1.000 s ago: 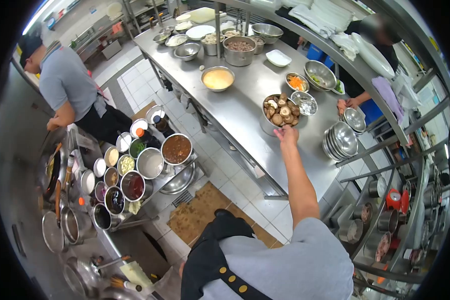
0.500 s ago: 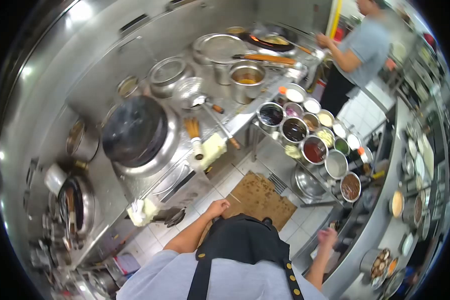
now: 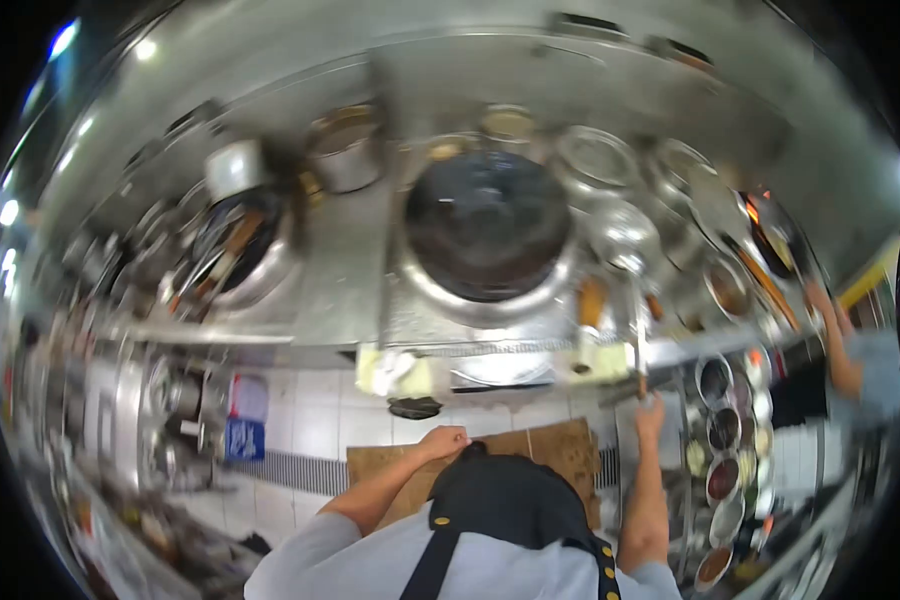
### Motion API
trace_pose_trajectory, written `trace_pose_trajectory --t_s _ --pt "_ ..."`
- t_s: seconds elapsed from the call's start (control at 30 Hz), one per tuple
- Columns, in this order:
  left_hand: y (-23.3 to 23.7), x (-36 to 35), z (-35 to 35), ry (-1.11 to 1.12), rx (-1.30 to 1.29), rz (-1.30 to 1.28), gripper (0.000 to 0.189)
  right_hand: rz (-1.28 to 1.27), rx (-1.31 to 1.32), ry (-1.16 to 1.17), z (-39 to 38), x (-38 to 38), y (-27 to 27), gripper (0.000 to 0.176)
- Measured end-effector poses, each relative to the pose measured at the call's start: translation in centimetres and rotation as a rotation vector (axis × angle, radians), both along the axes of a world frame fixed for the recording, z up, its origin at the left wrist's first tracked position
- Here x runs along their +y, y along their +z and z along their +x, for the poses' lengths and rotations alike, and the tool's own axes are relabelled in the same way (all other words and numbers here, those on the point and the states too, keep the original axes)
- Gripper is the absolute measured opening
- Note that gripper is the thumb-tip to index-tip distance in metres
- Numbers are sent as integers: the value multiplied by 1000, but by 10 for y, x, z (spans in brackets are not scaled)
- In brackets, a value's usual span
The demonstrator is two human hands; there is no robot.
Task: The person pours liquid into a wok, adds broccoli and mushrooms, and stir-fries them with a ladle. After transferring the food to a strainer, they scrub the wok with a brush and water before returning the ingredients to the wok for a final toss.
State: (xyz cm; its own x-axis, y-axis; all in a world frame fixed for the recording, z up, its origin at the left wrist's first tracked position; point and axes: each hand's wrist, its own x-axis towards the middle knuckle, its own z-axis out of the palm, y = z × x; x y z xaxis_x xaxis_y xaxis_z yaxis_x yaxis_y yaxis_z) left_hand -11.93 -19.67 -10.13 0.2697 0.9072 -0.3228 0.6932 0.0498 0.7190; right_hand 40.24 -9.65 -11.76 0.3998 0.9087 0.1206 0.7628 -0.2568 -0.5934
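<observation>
My right hand (image 3: pixel 650 412) is at the wooden handle end of a metal ladle (image 3: pixel 639 325), its fingers closed around it, though blur softens the detail. The ladle's bowl rests over a perforated skimmer (image 3: pixel 625 222) on the stove top. My left hand (image 3: pixel 442 442) is held in front of my dark apron (image 3: pixel 515 500), fingers curled, with nothing visible in it. A large dark wok (image 3: pixel 488 225) sits on the burner ahead. Between it and the ladle lies a brush (image 3: pixel 590 305) with tan bristles.
Folded yellowish cloths (image 3: pixel 398 372) lie along the stove's front edge. Several pots of sauces and ingredients (image 3: pixel 722 430) stand to my right. A co-worker (image 3: pixel 855 365) is at the far right burner. A second wok (image 3: pixel 235 245) holding utensils stands left. Brown matting (image 3: pixel 560 445) covers the floor.
My view has turned left to face the stove and wok. My right hand has moved from low at my side up to the ladle's handle. My left hand stays before my apron.
</observation>
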Motion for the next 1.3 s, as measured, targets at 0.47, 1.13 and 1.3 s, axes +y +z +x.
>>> trace_pose_trajectory --t_s 0.47,1.13,1.3 --pt "-173 -219 -32 688 80 -541 26 -350 875 175 -15 92 26 28" --pt "-52 -220 -66 1233 -502 -82 18 -362 1202 853 -333 84 264 20" --pt "-118 -369 -117 1398 -529 -274 10 -596 1431 917 -459 23 270 27"
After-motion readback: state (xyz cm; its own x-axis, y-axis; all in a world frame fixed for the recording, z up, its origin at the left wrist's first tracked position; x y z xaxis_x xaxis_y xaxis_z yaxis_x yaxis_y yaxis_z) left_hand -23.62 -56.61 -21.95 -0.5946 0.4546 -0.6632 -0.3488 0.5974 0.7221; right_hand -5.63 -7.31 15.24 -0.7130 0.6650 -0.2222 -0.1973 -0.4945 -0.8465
